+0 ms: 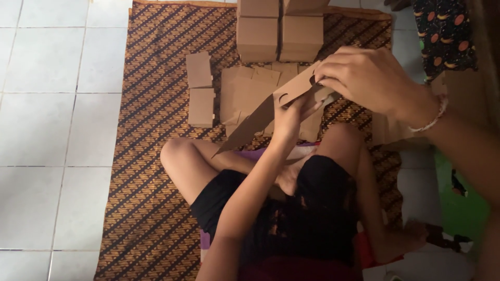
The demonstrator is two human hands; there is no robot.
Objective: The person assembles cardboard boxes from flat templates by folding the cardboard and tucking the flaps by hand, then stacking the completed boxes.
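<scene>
Gripping a flat cardboard box blank with both hands, left hand pinching underneath, right hand clamping its top edge. Sitting cross-legged on a patterned mat, beside folded boxes.

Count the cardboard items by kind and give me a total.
Flat cardboard cutout held in both hands, left hand and right hand: 1
Small folded boxes on the mat, left side: 2
Stack of flat cutouts on the mat: 1 pile; sheets cannot be counted
Bundle of boxes at the top: 1
Total: 5
</scene>
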